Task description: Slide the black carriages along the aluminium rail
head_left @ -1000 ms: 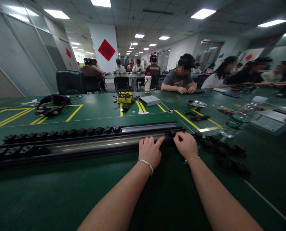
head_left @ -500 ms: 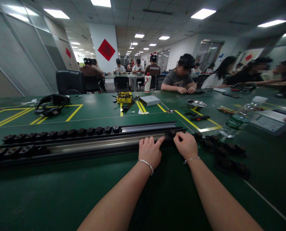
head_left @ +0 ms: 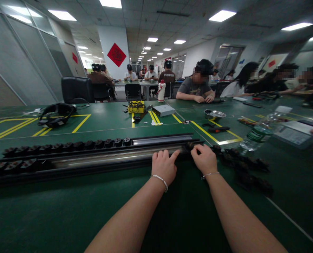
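A long black and silver rail point(head_left: 98, 158) lies across the green table point(head_left: 66, 218), with a second rail point(head_left: 161, 140) behind it. Rows of small black parts point(head_left: 66, 146) sit in both rails at the left. My left hand point(head_left: 163, 166) rests on the near rail with its knuckles curled and the forefinger stretched to the right. My right hand point(head_left: 205, 159) is closed in a pinch on a small black part point(head_left: 189, 145) at the rail's right end. Loose black parts point(head_left: 247, 168) lie just right of that hand.
A plastic water bottle point(head_left: 261, 130) lies at the right beside a tablet point(head_left: 294, 133). Black headphones point(head_left: 56, 114), a yellow box point(head_left: 136, 106), a grey box point(head_left: 163, 110) and a metal bowl point(head_left: 214, 114) sit farther back. Several people work at the far tables.
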The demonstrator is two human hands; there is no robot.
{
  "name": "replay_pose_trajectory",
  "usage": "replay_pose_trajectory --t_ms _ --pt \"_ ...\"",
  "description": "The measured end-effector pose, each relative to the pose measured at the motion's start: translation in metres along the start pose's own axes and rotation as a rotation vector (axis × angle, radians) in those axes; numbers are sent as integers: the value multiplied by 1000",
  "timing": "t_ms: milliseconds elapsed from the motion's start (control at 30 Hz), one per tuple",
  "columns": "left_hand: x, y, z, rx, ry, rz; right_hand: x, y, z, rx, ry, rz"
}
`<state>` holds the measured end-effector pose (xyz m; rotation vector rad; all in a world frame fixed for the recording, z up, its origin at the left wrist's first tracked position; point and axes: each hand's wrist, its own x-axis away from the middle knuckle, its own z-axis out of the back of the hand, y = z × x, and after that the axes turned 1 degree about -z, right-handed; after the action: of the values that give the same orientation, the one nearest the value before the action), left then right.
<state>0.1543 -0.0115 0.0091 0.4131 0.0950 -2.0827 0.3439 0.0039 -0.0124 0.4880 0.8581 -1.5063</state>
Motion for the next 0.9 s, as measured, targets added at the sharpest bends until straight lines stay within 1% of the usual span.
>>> replay_pose_trajectory --t_ms 267,400,533,733,900 --pt "0 -1 -1 9 16 -11 0 3 -3 22 14 5" --pt "0 0 0 5 1 0 -1 2 0 20 0 0" --pt "0 0 0 7 13 -3 -1 -1 3 24 1 2" --pt "0 0 1 7 -8 -2 -1 -1 3 28 2 0" --pt "0 0 1 9 6 3 -2 -1 4 46 3 12"
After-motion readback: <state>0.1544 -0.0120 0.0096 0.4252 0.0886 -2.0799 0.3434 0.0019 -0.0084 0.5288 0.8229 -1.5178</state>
